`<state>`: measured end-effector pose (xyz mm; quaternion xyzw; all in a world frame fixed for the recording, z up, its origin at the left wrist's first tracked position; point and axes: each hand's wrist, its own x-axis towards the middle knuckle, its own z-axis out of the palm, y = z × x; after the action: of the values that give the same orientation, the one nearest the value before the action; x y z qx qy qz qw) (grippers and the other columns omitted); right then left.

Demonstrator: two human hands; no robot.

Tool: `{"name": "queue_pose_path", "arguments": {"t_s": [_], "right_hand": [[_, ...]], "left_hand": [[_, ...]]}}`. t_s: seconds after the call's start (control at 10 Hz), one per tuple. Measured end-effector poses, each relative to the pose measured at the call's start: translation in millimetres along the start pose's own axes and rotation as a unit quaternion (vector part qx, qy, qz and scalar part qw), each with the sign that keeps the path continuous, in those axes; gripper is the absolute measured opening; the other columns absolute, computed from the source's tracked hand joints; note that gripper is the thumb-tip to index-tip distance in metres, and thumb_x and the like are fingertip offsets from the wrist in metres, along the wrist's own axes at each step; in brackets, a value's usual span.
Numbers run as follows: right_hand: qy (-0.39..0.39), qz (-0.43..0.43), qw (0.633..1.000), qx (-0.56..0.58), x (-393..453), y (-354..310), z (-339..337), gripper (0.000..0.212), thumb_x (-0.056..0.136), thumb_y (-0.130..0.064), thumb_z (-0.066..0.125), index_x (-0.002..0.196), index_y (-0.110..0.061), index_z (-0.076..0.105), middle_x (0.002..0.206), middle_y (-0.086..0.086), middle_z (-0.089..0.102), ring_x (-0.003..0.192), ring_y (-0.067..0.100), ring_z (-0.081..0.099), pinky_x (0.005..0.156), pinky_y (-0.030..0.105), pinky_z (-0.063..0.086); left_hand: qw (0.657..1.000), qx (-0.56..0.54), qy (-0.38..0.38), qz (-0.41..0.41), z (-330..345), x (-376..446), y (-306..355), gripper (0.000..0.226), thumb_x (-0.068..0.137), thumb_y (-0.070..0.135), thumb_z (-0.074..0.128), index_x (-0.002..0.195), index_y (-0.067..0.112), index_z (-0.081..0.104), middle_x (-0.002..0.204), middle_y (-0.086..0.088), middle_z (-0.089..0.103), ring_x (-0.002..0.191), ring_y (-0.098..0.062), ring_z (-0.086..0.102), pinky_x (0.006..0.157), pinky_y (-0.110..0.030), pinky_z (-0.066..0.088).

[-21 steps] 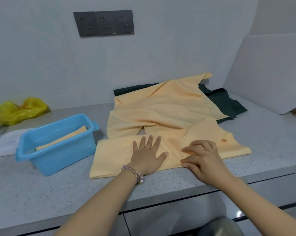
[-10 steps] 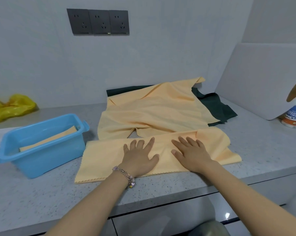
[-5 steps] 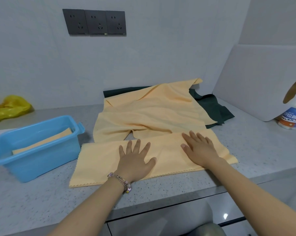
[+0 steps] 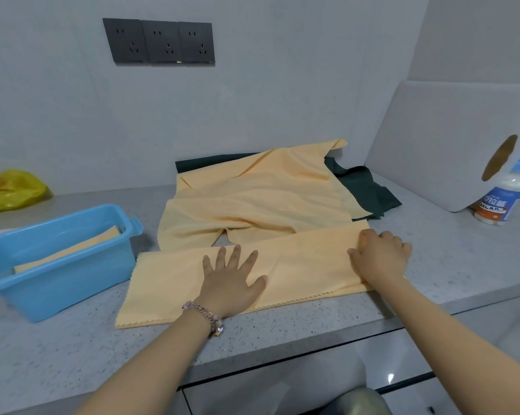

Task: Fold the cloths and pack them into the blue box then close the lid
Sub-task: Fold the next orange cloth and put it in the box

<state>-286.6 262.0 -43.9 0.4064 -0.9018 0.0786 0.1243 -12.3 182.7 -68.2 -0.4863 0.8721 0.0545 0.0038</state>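
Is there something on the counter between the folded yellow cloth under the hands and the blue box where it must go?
Nothing visible stands between them. The folded yellow cloth has its left end beside the blue box, with only bare counter there. The box is open, with one folded cloth inside.

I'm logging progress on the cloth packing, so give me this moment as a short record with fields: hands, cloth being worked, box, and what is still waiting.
left hand: flat, fingers spread, pressing the folded yellow cloth
right hand: at the strip's right end, fingers curled at its edge; grip unclear
blue box: open, one folded yellow cloth inside; no lid in view
waiting: loose yellow cloth over a dark green cloth
surface: grey countertop
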Motion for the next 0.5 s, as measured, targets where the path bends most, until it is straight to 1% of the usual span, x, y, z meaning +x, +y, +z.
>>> {"name": "queue_pose_path", "arguments": {"t_s": [0.1, 0.2, 0.3, 0.4, 0.5], "right_hand": [[0.015, -0.002, 0.999, 0.028, -2.7, 1.5, -1.7, 0.032, 0.088, -0.04, 0.052, 0.111, -0.019, 0.055, 0.108, 0.007, 0.053, 0.094, 0.026, 0.052, 0.075, 0.033, 0.032], [0.021, 0.005, 0.998, 0.055, -7.7, 8.0, -2.5, 0.032, 0.089, -0.035, 0.048, 0.117, -0.02, 0.054, 0.107, 0.007, 0.052, 0.085, 0.025, 0.054, 0.073, 0.032, 0.03], [0.018, -0.006, 0.997, 0.073, -14.7, 16.6, 0.1, 0.037, 0.088, -0.027, 0.045, 0.124, -0.022, 0.05, 0.104, 0.007, 0.057, 0.091, 0.026, 0.052, 0.077, 0.033, 0.03], [0.003, -0.027, 0.995, 0.095, -15.9, 22.9, 0.8, 0.048, 0.085, -0.015, 0.044, 0.132, -0.025, 0.046, 0.097, 0.006, 0.059, 0.094, 0.026, 0.051, 0.079, 0.033, 0.029], [0.035, -0.064, 0.971, 0.228, -12.9, 26.7, -0.7, 0.041, 0.089, -0.008, 0.044, 0.128, -0.019, 0.051, 0.1, 0.01, 0.056, 0.086, 0.027, 0.052, 0.071, 0.031, 0.035]], "left_hand": [[1.0, -0.003, 0.002, 0.0, 0.3, 0.6, -1.0, 0.067, 0.09, 0.068, 0.013, 0.148, 0.041, -0.005, 0.158, 0.001, -0.013, 0.144, -0.029, -0.015, 0.112, -0.056, -0.012], [1.0, -0.002, 0.003, 0.0, 0.7, 1.5, -1.1, 0.068, 0.089, 0.069, 0.013, 0.148, 0.042, -0.004, 0.159, 0.001, -0.012, 0.144, -0.029, -0.014, 0.113, -0.056, -0.011], [1.0, 0.0, 0.004, 0.001, 1.7, 1.8, -1.8, 0.068, 0.089, 0.069, 0.012, 0.148, 0.042, -0.005, 0.159, 0.001, -0.012, 0.144, -0.028, -0.014, 0.113, -0.056, -0.011], [1.0, -0.002, 0.004, 0.001, 2.0, 1.4, -1.6, 0.068, 0.088, 0.07, 0.012, 0.148, 0.042, -0.005, 0.159, 0.001, -0.012, 0.144, -0.028, -0.014, 0.113, -0.056, -0.011], [1.0, 0.002, 0.004, -0.001, 1.8, 1.2, -1.1, 0.067, 0.089, 0.069, 0.012, 0.148, 0.042, -0.004, 0.159, 0.001, -0.012, 0.145, -0.028, -0.014, 0.113, -0.056, -0.01]]}}
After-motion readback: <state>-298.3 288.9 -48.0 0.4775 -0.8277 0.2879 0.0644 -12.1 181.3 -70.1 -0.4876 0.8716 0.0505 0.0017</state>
